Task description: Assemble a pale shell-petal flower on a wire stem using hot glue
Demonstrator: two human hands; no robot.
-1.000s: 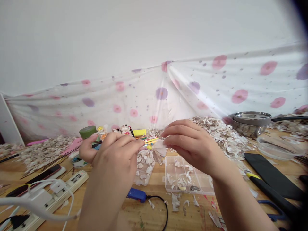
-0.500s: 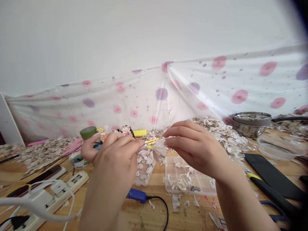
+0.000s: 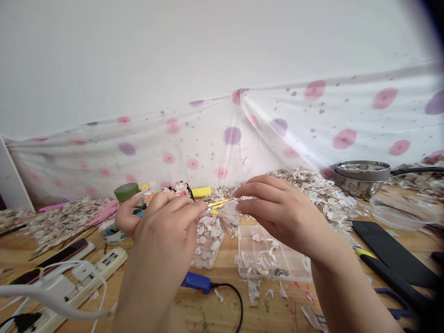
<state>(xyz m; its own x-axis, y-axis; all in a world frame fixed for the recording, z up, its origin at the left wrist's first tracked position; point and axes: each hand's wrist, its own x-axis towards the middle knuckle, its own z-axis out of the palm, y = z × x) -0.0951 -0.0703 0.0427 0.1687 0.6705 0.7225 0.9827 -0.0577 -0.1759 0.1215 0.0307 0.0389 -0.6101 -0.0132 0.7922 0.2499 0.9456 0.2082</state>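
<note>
Pinching is all that keeps the small pale petal piece (image 3: 229,213) aloft at the centre of the frame: the right hand (image 3: 277,210) nips its upper edge between thumb and forefinger, while the left hand (image 3: 166,222) is closed on a thin stick that reaches in toward it; I cannot tell from here whether the tip touches. My guess is that the petal is flimsy, so a hard squeeze could crease or tear it, and a loosened grip would drop it among the loose shells in the clear compartment box (image 3: 274,259) or the smaller tray (image 3: 208,247) right below, where it would be hard to pick out again. Room is tight lower down. The blue tool (image 3: 196,282) and its black cord lie just under the left forearm, the white power strip (image 3: 86,277) with its cables fills the lower left, and a dark flat case (image 3: 391,254) and steel bowls (image 3: 362,178) crowd the right. An elbow dropping could snag the cord. Upward, toward the spotted cloth (image 3: 229,138), is free air.
</note>
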